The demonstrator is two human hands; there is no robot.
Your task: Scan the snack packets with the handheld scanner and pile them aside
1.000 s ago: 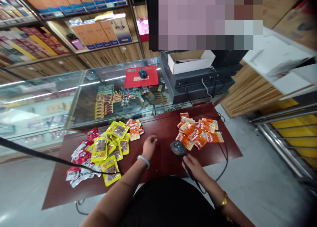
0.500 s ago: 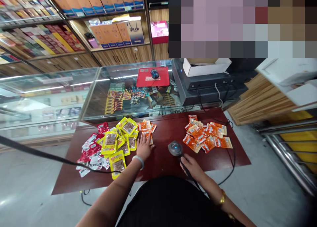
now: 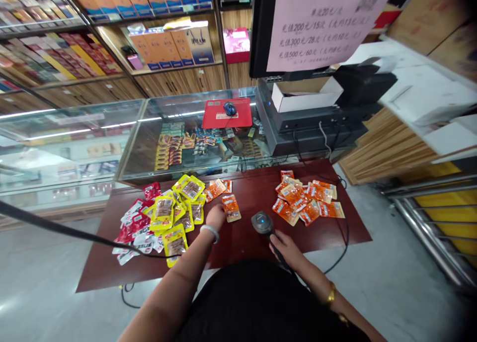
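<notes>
On the dark red table (image 3: 246, 237), my left hand (image 3: 215, 216) pinches an orange snack packet (image 3: 231, 207) by its left edge, just right of a small cluster of orange packets (image 3: 217, 188). My right hand (image 3: 286, 248) grips the handle of a black barcode scanner (image 3: 262, 222), whose head with a blue light sits right of that packet. A pile of orange packets (image 3: 306, 201) lies on the right of the table. Yellow packets (image 3: 178, 211) and red-and-white packets (image 3: 133, 229) are heaped on the left.
A glass display counter (image 3: 112, 138) stands behind the table, with a red mouse pad and mouse (image 3: 228, 112) on it. A black register base (image 3: 316, 126) with an open white box and a monitor with a pink notice (image 3: 320, 24) stands at the right. Cables trail off the table.
My left hand reached left to the small orange cluster, took one orange packet and drew it right toward the scanner. My right hand kept hold of the scanner.
</notes>
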